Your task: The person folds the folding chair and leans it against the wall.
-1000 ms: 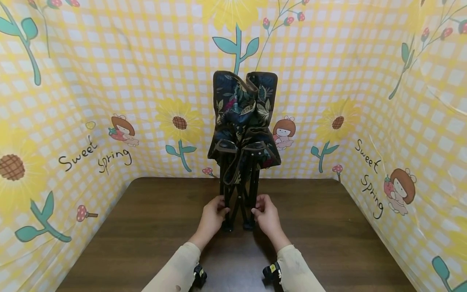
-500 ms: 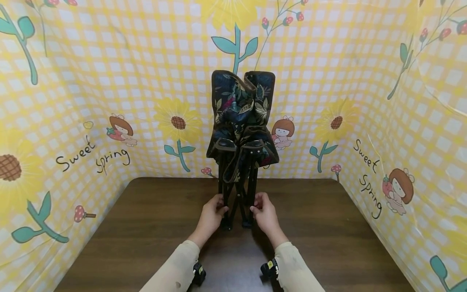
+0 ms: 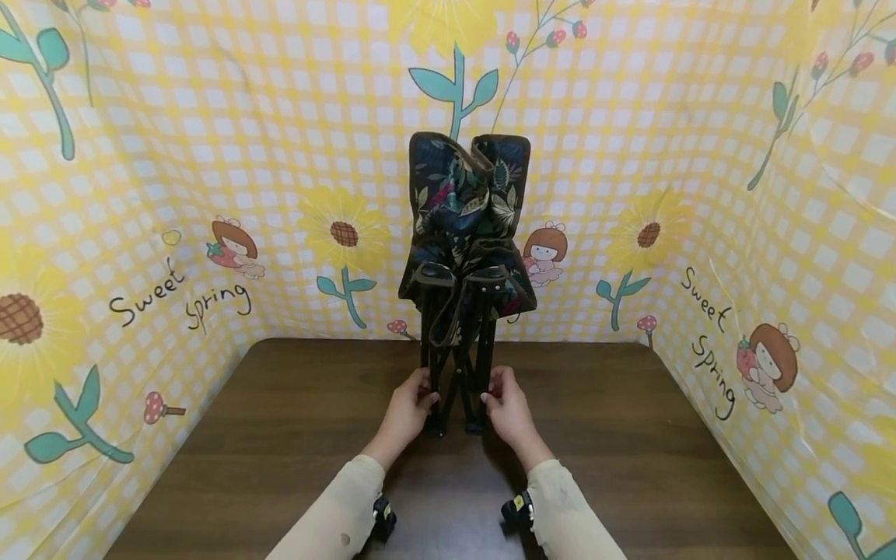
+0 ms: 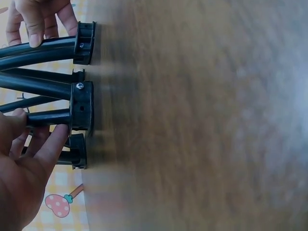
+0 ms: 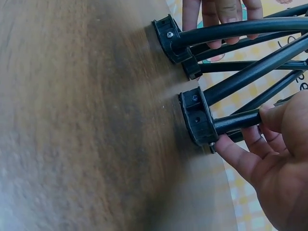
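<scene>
A small folding chair (image 3: pixel 465 202) in dark leaf-print fabric stands upright and folded in the head view, its black metal legs (image 3: pixel 460 372) drawn together and crossing. My left hand (image 3: pixel 404 411) grips the leg tubes on the left side low down, thumb in front and fingers behind. On the opposite side my right hand (image 3: pixel 513 411) holds the right leg tubes the same way. Both wrist views show black plastic feet (image 4: pixel 82 107) joining pairs of tubes, right at the tabletop. In the right wrist view, fingers of the right hand lie just above a foot (image 5: pixel 198 116).
The brown wooden table (image 3: pixel 280 467) runs beneath the chair and both forearms. Yellow checked cloth (image 3: pixel 588 140) with printed flowers hangs behind and on both sides, close behind the chair.
The chair's feet sit slightly farther back on the table than a second ago, with both hands keeping their hold on the legs. Little else differs.
</scene>
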Demonstrator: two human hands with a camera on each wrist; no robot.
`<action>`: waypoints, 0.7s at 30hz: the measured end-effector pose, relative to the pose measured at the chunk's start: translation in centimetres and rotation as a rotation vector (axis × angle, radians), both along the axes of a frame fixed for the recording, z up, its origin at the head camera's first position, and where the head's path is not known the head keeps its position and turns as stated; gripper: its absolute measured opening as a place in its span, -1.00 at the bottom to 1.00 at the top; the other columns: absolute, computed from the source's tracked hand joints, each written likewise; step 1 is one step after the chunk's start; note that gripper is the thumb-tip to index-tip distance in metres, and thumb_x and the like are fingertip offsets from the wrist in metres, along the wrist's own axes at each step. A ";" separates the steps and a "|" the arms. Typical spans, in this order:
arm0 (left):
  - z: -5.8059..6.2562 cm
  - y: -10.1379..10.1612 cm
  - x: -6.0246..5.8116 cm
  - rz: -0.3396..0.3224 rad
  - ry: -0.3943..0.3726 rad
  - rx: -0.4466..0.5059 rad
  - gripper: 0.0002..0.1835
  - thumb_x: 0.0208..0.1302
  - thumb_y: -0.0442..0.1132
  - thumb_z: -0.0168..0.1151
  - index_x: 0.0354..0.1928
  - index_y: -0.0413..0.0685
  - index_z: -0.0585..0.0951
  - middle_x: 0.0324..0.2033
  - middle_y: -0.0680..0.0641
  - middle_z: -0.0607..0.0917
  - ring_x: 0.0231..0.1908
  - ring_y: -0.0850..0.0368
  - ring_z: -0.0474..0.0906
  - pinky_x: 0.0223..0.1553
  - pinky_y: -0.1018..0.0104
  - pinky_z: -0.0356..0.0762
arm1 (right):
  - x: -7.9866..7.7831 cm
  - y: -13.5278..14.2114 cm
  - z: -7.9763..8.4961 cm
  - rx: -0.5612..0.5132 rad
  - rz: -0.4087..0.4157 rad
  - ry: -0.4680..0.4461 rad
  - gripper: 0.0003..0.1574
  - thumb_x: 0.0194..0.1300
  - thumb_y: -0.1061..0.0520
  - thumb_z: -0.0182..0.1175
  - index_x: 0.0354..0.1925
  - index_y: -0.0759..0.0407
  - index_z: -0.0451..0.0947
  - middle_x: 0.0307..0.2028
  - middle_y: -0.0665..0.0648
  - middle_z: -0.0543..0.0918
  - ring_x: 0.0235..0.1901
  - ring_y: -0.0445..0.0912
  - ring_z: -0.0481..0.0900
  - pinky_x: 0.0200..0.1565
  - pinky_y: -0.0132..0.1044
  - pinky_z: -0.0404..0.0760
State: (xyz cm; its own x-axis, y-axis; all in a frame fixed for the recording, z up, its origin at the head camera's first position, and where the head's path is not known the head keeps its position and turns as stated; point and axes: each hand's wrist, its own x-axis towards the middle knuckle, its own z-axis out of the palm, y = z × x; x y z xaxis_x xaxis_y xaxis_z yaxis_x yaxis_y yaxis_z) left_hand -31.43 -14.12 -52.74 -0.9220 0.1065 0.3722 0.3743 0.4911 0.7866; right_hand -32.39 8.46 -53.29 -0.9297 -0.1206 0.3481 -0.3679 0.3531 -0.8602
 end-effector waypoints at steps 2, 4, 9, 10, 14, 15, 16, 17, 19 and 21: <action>0.0 0.0 -0.2 -0.007 -0.007 -0.006 -0.61 0.41 -0.44 0.26 0.22 -0.17 0.50 -0.13 -0.14 0.63 -0.18 0.03 0.67 -0.26 0.28 0.69 | -0.2 0.0 0.0 0.007 0.007 -0.015 -0.58 0.41 0.42 0.19 0.11 0.23 0.29 -0.20 0.19 0.43 -0.37 -0.09 0.49 -0.39 -0.32 0.59; 0.0 -0.1 -0.3 -0.014 -0.013 -0.018 -0.61 0.41 -0.43 0.25 0.23 -0.15 0.49 -0.14 -0.12 0.62 -0.19 0.06 0.65 -0.25 0.27 0.67 | -0.3 0.0 0.0 0.012 0.006 -0.021 -0.59 0.41 0.42 0.19 0.12 0.22 0.28 -0.19 0.19 0.43 -0.36 -0.09 0.50 -0.38 -0.33 0.60; -0.1 -0.3 -0.6 -0.024 -0.018 -0.054 -0.64 0.43 -0.40 0.25 0.21 -0.09 0.50 -0.16 -0.05 0.62 -0.19 0.11 0.61 -0.23 0.27 0.64 | -0.5 0.0 -0.3 0.022 0.005 -0.007 -0.58 0.42 0.41 0.18 0.12 0.22 0.27 -0.18 0.19 0.44 -0.36 -0.09 0.51 -0.38 -0.33 0.60; -0.1 -0.3 -0.7 -0.026 -0.019 -0.059 -0.65 0.43 -0.39 0.25 0.20 -0.09 0.50 -0.16 -0.04 0.62 -0.19 0.12 0.61 -0.23 0.28 0.64 | -0.6 0.0 -0.3 0.024 0.006 -0.006 -0.58 0.42 0.41 0.18 0.13 0.21 0.27 -0.18 0.19 0.44 -0.35 -0.09 0.51 -0.38 -0.33 0.60; 0.0 -0.5 -1.1 -0.041 -0.021 -0.065 -0.66 0.44 -0.39 0.24 0.20 -0.13 0.50 -0.19 -0.03 0.62 -0.18 0.11 0.63 -0.22 0.27 0.65 | -0.8 0.0 -0.4 0.029 0.005 -0.013 -0.57 0.44 0.39 0.18 0.15 0.18 0.27 -0.17 0.19 0.44 -0.35 -0.08 0.51 -0.37 -0.33 0.61; 0.0 -0.5 -1.1 -0.044 -0.025 -0.065 -0.66 0.44 -0.38 0.24 0.20 -0.12 0.50 -0.19 -0.02 0.62 -0.17 0.11 0.64 -0.22 0.26 0.66 | -0.9 0.0 -0.4 0.031 0.004 -0.011 -0.56 0.44 0.39 0.17 0.16 0.18 0.27 -0.17 0.19 0.45 -0.35 -0.08 0.51 -0.38 -0.32 0.61; 0.1 -0.5 -1.2 -0.050 -0.028 -0.063 -0.66 0.44 -0.38 0.24 0.21 -0.13 0.50 -0.19 -0.02 0.62 -0.17 0.10 0.64 -0.21 0.25 0.66 | -0.9 0.0 -0.5 0.033 0.004 -0.008 -0.56 0.43 0.40 0.17 0.16 0.18 0.27 -0.17 0.20 0.45 -0.36 -0.08 0.51 -0.38 -0.31 0.62; 0.1 -0.6 -1.2 -0.054 -0.031 -0.062 -0.66 0.44 -0.38 0.24 0.20 -0.12 0.50 -0.20 -0.02 0.63 -0.16 0.10 0.65 -0.21 0.25 0.66 | -1.0 0.0 -0.5 0.035 0.003 -0.006 -0.55 0.43 0.40 0.18 0.16 0.18 0.27 -0.17 0.20 0.45 -0.36 -0.08 0.52 -0.38 -0.31 0.62; 0.1 -0.6 -1.3 -0.061 -0.041 -0.063 -0.67 0.44 -0.38 0.24 0.19 -0.07 0.50 -0.21 0.00 0.64 -0.15 0.11 0.65 -0.20 0.25 0.66 | -1.0 -0.1 -0.5 0.042 -0.002 0.000 -0.55 0.43 0.40 0.18 0.16 0.18 0.27 -0.17 0.19 0.45 -0.38 -0.09 0.52 -0.38 -0.32 0.62; 0.0 -0.7 -1.3 -0.065 -0.049 -0.066 -0.68 0.44 -0.37 0.24 0.17 -0.01 0.50 -0.21 0.01 0.65 -0.15 0.12 0.65 -0.19 0.25 0.65 | -1.0 -0.1 -0.6 0.047 -0.008 0.008 -0.54 0.42 0.40 0.19 0.16 0.18 0.27 -0.17 0.19 0.46 -0.38 -0.10 0.52 -0.39 -0.32 0.62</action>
State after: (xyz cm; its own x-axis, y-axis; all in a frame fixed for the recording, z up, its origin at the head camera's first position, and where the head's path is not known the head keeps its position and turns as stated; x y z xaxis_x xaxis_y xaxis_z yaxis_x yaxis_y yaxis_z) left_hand -32.74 -14.82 -52.72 -0.9294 0.1891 0.3171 0.3687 0.5183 0.7717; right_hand -33.38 8.36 -53.85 -0.9279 -0.1295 0.3495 -0.3716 0.3961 -0.8396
